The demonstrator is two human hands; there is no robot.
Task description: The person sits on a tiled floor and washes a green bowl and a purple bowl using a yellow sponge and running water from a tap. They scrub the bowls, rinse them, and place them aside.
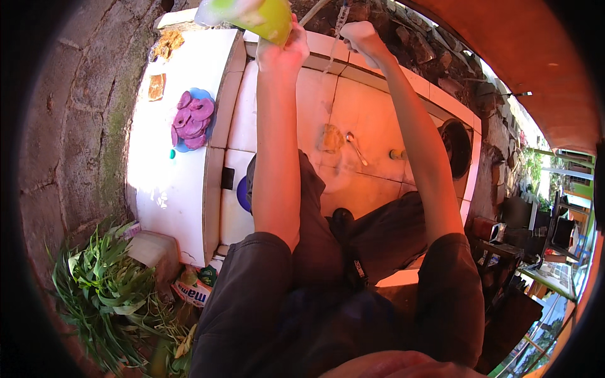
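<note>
At the top edge, my left hand (283,53) grips a lime-green plastic container (268,20) with pale, whitish patches on it; its upper part is cut off by the frame. My right hand (363,39) is closed like a fist, beside a thin clear stream (340,24) that runs down towards the tiles. What its fingers hold, if anything, is hidden. Between my arms a metal spoon (357,150) lies on the wet tiled floor (372,120), next to a brownish patch (331,138).
On the white ledge at left sit a blue plate (208,101) of purple ring-shaped pieces (191,123) and a brown square (157,87). A black pan (455,148) stands at right, a blue bowl (243,194) by my left knee. Leafy plants (107,271) grow lower left.
</note>
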